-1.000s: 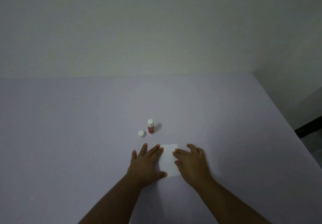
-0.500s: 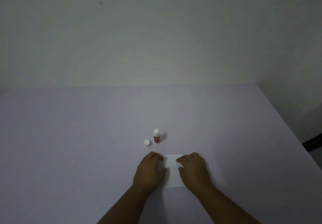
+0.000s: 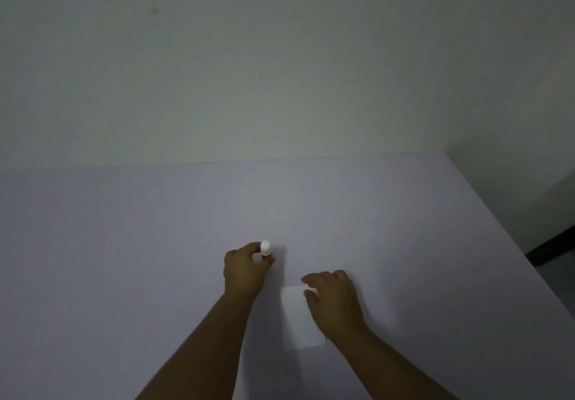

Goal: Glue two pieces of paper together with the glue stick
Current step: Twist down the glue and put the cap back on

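Observation:
A white sheet of paper (image 3: 298, 318) lies flat on the pale lilac table (image 3: 124, 244); whether it is one sheet or two stacked cannot be told. My right hand (image 3: 334, 301) rests on the paper's right side with fingers loosely curled, holding nothing. The glue stick (image 3: 265, 248) stands upright just beyond the paper, its white top and a strip of red body showing. My left hand (image 3: 245, 270) is closed around the stick's body with thumb and fingers. The small white cap seen earlier is hidden behind this hand.
The table runs far to the left and back to a plain wall (image 3: 280, 73). Its right edge (image 3: 510, 244) slants down toward a dark floor area at the far right.
My left hand left the paper, moved forward and closed on the glue stick, covering the cap. My right hand stayed on the paper. The camera shifted, so everything sits lower in view.

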A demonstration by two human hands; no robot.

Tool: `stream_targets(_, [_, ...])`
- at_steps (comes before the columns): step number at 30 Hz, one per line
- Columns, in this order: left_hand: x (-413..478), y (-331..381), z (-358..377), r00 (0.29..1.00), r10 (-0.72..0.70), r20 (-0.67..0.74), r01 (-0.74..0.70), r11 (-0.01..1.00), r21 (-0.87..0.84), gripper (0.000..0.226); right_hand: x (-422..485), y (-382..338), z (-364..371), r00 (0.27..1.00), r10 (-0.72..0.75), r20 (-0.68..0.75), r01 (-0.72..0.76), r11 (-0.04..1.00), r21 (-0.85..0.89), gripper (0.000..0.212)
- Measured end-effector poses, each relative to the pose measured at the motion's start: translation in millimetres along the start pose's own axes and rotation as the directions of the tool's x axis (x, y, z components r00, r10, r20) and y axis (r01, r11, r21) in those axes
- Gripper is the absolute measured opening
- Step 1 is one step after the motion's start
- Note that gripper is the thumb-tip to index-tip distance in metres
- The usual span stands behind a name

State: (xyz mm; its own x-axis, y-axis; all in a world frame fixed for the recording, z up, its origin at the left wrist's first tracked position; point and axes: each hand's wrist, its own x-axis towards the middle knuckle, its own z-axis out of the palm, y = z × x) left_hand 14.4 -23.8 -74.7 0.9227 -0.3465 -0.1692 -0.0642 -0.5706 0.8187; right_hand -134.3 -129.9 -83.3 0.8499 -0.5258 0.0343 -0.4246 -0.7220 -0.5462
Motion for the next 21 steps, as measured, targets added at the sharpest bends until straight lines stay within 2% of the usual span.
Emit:
stream_targets(3, [-2.8, 6.6, 3.0, 0.999, 0.005, 0.033, -0.002, 0.994, -0.106, 0.016, 7.6, -0.3, -2.3, 0.998, 0.064, 0.022, -0.066, 0.992, 0.104, 0.025])
stream_targets(5, [-9.2, 13.6, 3.7, 0.986, -0.035, 0.165, 0.071, 0.973, -0.219, 0.015, 12.3, -4.9, -6.7, 0.980, 0.188, 0.062, -0.198, 0.944, 0.265, 0.027])
stream_targets(7, [-17.0, 19.9, 1.8, 0.955, -0.056, 0.291, 0.156, 0.930, -0.332, 0.019, 17.0, -12.8, -14.5, 0.931, 0.325, 0.168, -0.366, 0.811, 0.456, 0.030])
stream_targets(9, [-22.9, 25.1, -1.7, 0.938, -0.054, 0.342, 0.202, 0.888, -0.412, 0.022, 20.0, -21.0, -22.8, 0.870, 0.376, 0.319, -0.492, 0.625, 0.606, 0.029])
stream_targets(11, [-25.9, 29.9, -6.9, 0.938, -0.051, 0.344, 0.210, 0.871, -0.444, 0.023, 20.5, -26.5, -30.3, 0.850, 0.336, 0.406, -0.525, 0.464, 0.714, 0.026])
stream_targets(13, [-27.7, 34.3, -13.9, 0.942, -0.058, 0.329, 0.213, 0.863, -0.458, 0.024, 18.4, -31.3, -35.9, 0.872, 0.290, 0.395, -0.484, 0.387, 0.785, 0.020])
stream_targets(15, [-30.1, 40.3, -19.8, 0.945, -0.079, 0.318, 0.234, 0.843, -0.485, 0.027, 15.2, -35.8, -37.8, 0.914, 0.265, 0.306, -0.397, 0.437, 0.807, 0.017])
stream_targets(17, [-33.7, 46.7, -22.7, 0.945, -0.099, 0.313, 0.254, 0.822, -0.509, 0.026, 11.8, -40.9, -40.1, 0.948, 0.263, 0.180, -0.302, 0.562, 0.770, 0.015])
stream_targets(19, [-38.3, 51.4, -24.3, 0.945, -0.100, 0.312, 0.258, 0.814, -0.520, 0.026, 8.6, -44.6, -41.9, 0.965, 0.246, 0.085, -0.229, 0.646, 0.729, 0.022])
stream_targets(21, [-42.2, 53.0, -27.1, 0.946, -0.094, 0.311, 0.254, 0.811, -0.527, 0.028, 6.0, -46.4, -45.5, 0.964, 0.232, 0.131, -0.250, 0.621, 0.743, 0.025])
